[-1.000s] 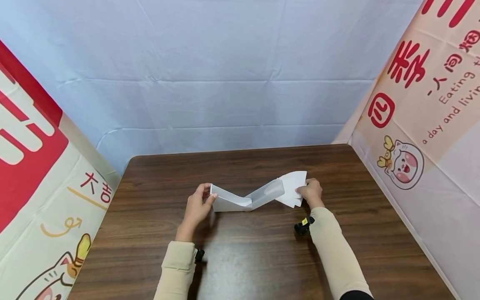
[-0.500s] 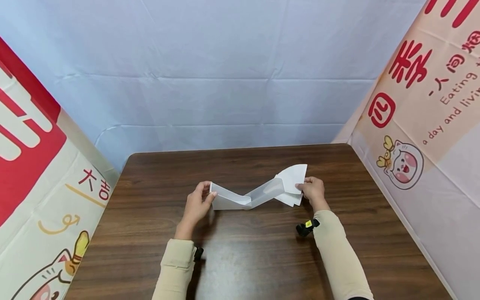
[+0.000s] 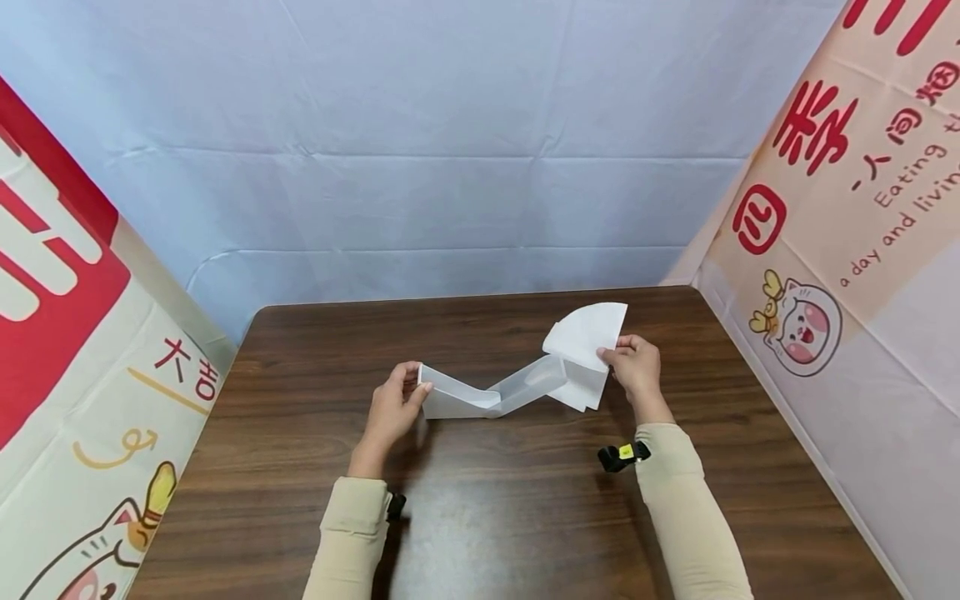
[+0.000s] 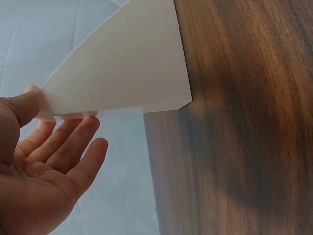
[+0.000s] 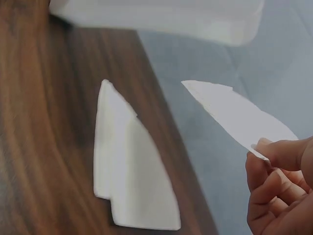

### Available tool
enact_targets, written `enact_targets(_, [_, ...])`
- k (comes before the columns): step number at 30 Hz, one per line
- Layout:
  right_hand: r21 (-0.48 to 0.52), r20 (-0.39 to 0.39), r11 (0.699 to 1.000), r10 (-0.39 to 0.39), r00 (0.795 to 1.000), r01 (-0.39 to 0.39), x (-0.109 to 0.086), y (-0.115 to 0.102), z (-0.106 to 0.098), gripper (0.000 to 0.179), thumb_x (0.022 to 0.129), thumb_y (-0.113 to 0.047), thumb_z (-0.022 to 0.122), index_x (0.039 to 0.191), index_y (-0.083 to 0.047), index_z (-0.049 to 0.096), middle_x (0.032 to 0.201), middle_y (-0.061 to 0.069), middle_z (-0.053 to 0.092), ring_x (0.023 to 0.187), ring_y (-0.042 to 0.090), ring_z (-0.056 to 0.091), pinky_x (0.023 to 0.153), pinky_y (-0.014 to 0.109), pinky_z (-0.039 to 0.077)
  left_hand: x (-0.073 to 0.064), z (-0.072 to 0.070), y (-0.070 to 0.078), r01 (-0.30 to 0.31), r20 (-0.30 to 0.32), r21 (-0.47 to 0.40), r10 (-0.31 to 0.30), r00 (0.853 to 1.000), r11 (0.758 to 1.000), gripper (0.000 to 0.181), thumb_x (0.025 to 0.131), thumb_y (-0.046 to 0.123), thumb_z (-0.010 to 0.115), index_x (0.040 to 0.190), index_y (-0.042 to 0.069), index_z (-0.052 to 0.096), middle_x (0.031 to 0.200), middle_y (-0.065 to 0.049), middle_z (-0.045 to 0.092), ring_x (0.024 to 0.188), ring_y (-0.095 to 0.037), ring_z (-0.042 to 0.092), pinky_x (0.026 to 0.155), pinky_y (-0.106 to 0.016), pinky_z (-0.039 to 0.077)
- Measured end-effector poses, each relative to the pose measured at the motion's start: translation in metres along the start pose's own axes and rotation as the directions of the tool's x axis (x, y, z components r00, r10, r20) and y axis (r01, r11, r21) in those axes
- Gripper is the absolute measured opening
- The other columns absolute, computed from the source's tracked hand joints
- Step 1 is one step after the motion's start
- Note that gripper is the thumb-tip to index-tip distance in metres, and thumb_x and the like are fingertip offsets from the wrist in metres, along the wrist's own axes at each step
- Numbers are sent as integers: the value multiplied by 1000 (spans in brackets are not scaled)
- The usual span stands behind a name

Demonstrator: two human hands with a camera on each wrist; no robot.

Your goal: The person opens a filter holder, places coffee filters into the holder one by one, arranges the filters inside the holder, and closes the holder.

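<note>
A left hand [image 3: 390, 414] and a right hand [image 3: 636, 371] work over a dark brown wooden table [image 3: 480, 508] with round back corners. The left hand pinches one end of a long white see-through plastic holder [image 3: 459, 403]. Its thumb is on one side and its fingertips are on the other, and one finger stands away from the plastic. The holder sits on the table, near the middle, and its long sides dip down low between two high ends.

The right hand has its thumb and finger pressed together on the edge of a thin white fan-shaped paper sheet [image 3: 587, 329]. Its other fingers are curled in. The sheet is up in the air, past the holder's right end. Under it, more flat white paper pieces [image 5: 139, 181] lie on the table, one partly over another, just beside the holder. The right wrist view shows a gap between them and the sheet.

Both arms wear cream sleeves [image 3: 678, 492], and a small black camera [image 3: 622, 456] sits at the right wrist. A pale blue cloth [image 3: 450, 200] hangs behind the table. A cloth with red writing and a smiling cat [image 3: 806, 327] hangs on the right.
</note>
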State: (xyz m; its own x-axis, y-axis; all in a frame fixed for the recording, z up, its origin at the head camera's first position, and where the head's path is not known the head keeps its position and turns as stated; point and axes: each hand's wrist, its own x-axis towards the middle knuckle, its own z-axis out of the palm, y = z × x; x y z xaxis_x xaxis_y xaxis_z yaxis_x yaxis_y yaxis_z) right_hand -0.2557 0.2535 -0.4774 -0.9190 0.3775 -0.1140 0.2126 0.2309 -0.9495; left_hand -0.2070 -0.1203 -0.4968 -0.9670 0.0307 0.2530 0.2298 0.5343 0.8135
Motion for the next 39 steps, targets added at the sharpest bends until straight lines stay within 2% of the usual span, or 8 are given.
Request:
enact_targets(6, [96,4,995,-41,999,40,-10,-18,1,20,81,-4,70,88,-2,51,65,-9,58,56,2,53,46,19,44,0,0,-1,-8,3,-7,8,1000,1000,34,88,14,67,116,3,54,105,-16,63,95,-27,62,82,-38,51])
enact_targets(14, [171,42,980,-114,993,105,-25,-39,7,18,84,-3,68,89,3,53,69,-9,63,61,4,56,50,18,48,0,0,-2,-4,3,-18,4,1000,1000,33,88,15,67,116,3,54,105,-15,63,95,-27,62,82,-37,51])
enact_targets(29, [367,107,915,-219,970,166,-36,-49,33,18,83,5,66,80,0,49,63,-5,63,53,6,57,53,21,52,-1,0,-4,-35,-12,-49,35,999,998,31,87,11,68,113,2,56,102,-16,64,93,-25,62,79,-37,52])
enact_targets(39, [371,184,914,-245,952,163,-44,-54,51,19,84,3,66,80,0,48,67,-5,64,58,8,59,57,23,54,-1,0,-5,-32,-15,-60,31,999,998,31,86,12,68,114,2,56,102,-15,65,92,-25,63,79,-36,52])
